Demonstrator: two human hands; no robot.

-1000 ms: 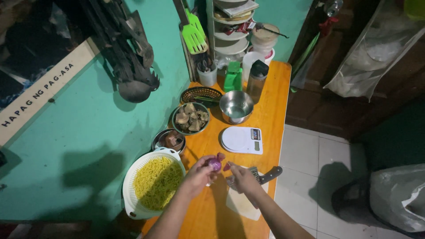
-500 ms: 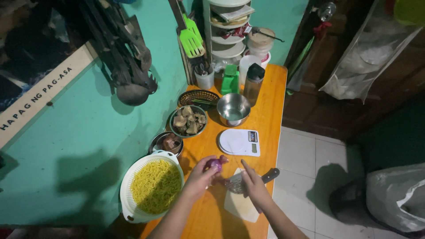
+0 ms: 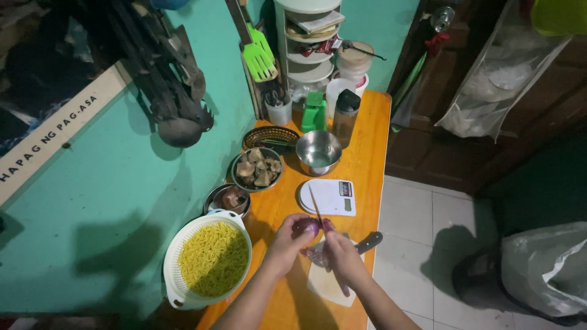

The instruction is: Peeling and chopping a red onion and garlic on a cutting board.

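Note:
My left hand holds a small purple onion above the orange table. Touching it from the right, my right hand grips a thin knife whose blade points up and away from the onion. Under both hands lies a white cutting board. A second knife with a dark handle rests on the board just right of my right hand.
Along the teal wall stand a white colander of yellow noodles, a small metal bowl, a bowl of brown pieces and a woven basket. A steel bowl and a white scale sit mid-table. A shelf rack stands behind.
My right hand has come up off the cutting board to the onion and now holds a thin knife with its blade raised. The left hand keeps the onion in about the same place.

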